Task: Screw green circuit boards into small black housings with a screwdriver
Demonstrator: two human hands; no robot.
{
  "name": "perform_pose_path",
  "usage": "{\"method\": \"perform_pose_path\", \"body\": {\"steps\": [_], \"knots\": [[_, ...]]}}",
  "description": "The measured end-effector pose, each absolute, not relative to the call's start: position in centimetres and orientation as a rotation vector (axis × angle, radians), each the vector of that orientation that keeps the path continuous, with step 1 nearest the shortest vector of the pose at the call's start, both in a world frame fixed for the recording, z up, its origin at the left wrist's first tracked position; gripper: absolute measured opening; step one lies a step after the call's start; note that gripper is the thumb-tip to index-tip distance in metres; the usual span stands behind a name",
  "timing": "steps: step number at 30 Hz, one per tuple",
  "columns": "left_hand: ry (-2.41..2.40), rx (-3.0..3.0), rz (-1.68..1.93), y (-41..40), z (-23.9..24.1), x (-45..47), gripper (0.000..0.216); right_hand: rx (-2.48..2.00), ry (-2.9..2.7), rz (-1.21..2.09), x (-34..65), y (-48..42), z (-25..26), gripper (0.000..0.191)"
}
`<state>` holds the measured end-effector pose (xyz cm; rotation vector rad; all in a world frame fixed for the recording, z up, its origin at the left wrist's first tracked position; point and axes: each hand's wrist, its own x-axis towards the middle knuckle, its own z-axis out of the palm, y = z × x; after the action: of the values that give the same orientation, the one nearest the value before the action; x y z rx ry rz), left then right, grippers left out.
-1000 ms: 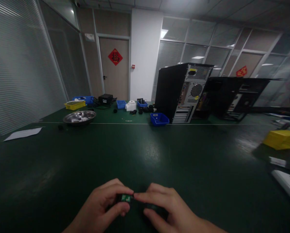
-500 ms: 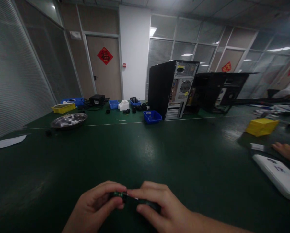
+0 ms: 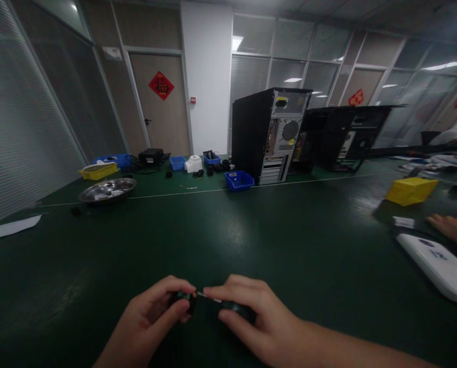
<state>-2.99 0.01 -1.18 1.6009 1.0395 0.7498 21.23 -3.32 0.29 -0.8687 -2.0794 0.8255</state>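
Low in the view, my left hand is closed on a small dark part with a bit of green, perhaps a little circuit board; the fingers cover most of it. My right hand is wrapped round the dark handle of a screwdriver. Its thin metal shaft points left, and the tip is at the small part, by my left fingertips. Whether tip and part touch, I cannot tell. Both hands are just above the green table.
Computer towers stand at the back. A blue bin sits before them, a metal bowl back left. To the right lie a yellow box and a white case, with another person's hand beside it.
Both hands are slightly higher in the view. More of the screwdriver's shaft and handle shows now, and the left fingers have shifted a little on the small part.
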Motion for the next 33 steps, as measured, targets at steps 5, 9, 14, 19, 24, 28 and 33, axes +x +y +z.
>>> {"method": "perform_pose_path", "body": {"steps": [5, 9, 14, 19, 24, 28, 33], "knots": [[0.796, 2.069, 0.581, -0.3, -0.8, -2.8, 0.015, -0.962, -1.963, 0.756, 21.5, -2.9, 0.0, 0.034], [0.736, 2.177, 0.588, -0.6, -1.1, -2.5, 0.015, -0.958, -1.968, 0.781, 21.5, -2.6, -0.1, 0.033], [0.709, 2.25, 0.637, -0.6, -1.5, -2.3, 0.024, -0.922, -1.982, 0.802, 21.6, -2.6, -0.1, 0.03], [0.921, 2.365, 0.759, -0.8, -1.4, -2.8, 0.017, -0.965, -1.975, 0.802, 21.5, -2.8, 0.1, 0.025], [0.912, 2.646, 0.636, -0.6, -2.2, -3.3, 0.042, -1.11, -2.059, 0.781, 21.1, -3.1, 0.0, 0.009], [0.968, 2.708, 0.651, -0.9, -2.6, -3.0, 0.026, -1.068, -2.316, 0.703, 20.8, -3.1, 0.1, 0.017], [0.965, 2.607, 0.655, -1.1, -2.4, -2.4, 0.022, -1.065, -2.484, 0.659, 20.3, -2.8, 0.1, 0.031]]}}
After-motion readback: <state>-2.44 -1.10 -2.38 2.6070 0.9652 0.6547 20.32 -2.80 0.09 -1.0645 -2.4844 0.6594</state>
